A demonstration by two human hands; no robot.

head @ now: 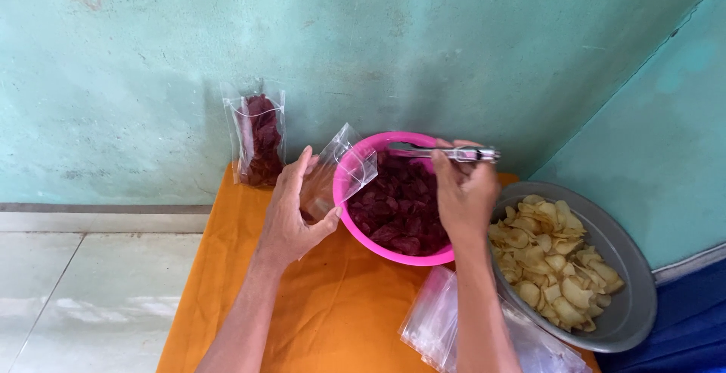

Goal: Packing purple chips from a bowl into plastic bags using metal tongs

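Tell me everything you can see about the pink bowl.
The pink bowl is round, looks like plastic, and sits upright on the orange cloth against the teal wall. It is filled with dark red chips. The right hand reaches over its right side holding metal tongs across the far rim. The left hand holds a clear plastic bag that overlaps the left rim. A grey basin of pale chips stands beside it on the right.

Filled clear pouch (258, 140) against wall, empty clear bag (338, 172) beside bowl, bag stack (439, 320)
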